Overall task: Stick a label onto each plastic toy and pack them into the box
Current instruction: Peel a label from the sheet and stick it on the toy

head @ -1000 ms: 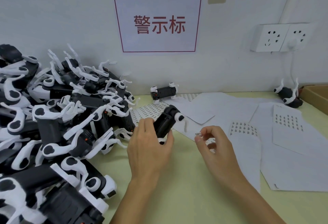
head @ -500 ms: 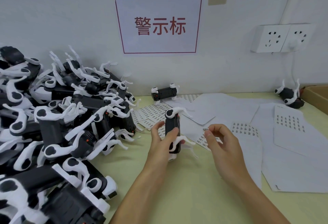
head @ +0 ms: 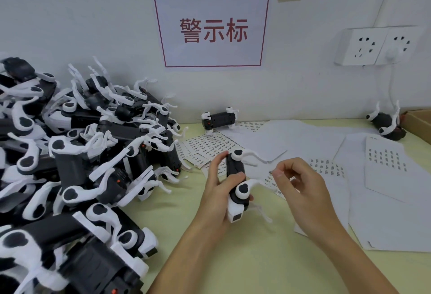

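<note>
Centre frame, the left hand (head: 218,191) grips a black-and-white plastic toy (head: 237,182) upright by its rigid dark body. It looks light and hard; its thin white limbs seem snappable, so the body is the safer hold. The right hand (head: 297,182) pinches something tiny, probably a label.

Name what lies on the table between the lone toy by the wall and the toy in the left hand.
Label sheets, printed with small stickers, cover that stretch from the lone toy to the held toy, seen in the head view.
</note>
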Tool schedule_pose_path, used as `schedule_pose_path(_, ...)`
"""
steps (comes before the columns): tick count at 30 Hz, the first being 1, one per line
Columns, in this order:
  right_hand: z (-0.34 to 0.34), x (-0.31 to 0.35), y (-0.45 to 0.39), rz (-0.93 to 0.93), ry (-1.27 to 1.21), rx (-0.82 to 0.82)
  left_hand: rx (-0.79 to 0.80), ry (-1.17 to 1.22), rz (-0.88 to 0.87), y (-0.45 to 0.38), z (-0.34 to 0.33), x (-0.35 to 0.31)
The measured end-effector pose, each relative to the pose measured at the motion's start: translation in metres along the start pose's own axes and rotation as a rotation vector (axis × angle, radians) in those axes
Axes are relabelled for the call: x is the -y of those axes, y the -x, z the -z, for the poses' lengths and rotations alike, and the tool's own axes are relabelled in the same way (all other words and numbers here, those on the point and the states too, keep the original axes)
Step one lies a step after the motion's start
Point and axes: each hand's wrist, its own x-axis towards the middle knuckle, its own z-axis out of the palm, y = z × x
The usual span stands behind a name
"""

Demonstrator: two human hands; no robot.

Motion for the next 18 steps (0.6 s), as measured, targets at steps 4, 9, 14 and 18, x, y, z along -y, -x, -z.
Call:
schedule_pose_path(4,0.002,0.000,-0.002,0.045,0.092,0.029,0.140,-0.091,0.019,0.001,-0.002,0.007)
schedule_pose_path(9,0.002,-0.002,-0.003,0.057,0.203,0.063,0.180,-0.078,0.016,-0.002,0.000,0.006)
schedule_pose_path(14,0.001,0.002,-0.013,0.072,0.293,0.095,0.195,-0.041,0.028,-0.003,0.001,0.006)
schedule_pose_path(18,-0.003,0.012,-0.028,0.115,0.349,0.153,0.235,-0.057,0.043,-0.003,0.002,0.005)
